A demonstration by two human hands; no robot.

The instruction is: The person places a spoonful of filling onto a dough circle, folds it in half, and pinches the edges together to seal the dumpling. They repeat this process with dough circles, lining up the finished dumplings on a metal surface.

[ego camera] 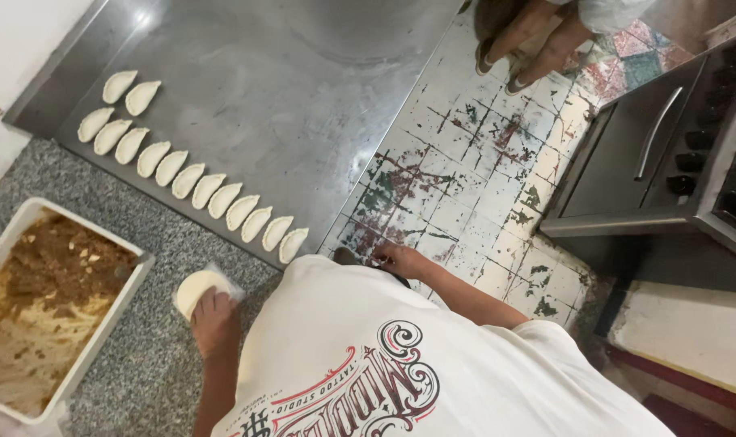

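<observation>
Pale, round dough discs [198,290] under left hand [213,321].

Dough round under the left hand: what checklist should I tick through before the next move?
1. Left hand on the dough round: ok, fingers rest on its edge.
2. Right hand free: cannot tell; it is off the counter edge, above the tiled floor.
3. Filling at hand: ok, the white tray beside the left hand holds brown filling.
4. Room on the steel sheet: ok, bare metal beyond the row of folded turnovers.
5. Another person's feet: ok, on the floor, apart from the counter.
</observation>
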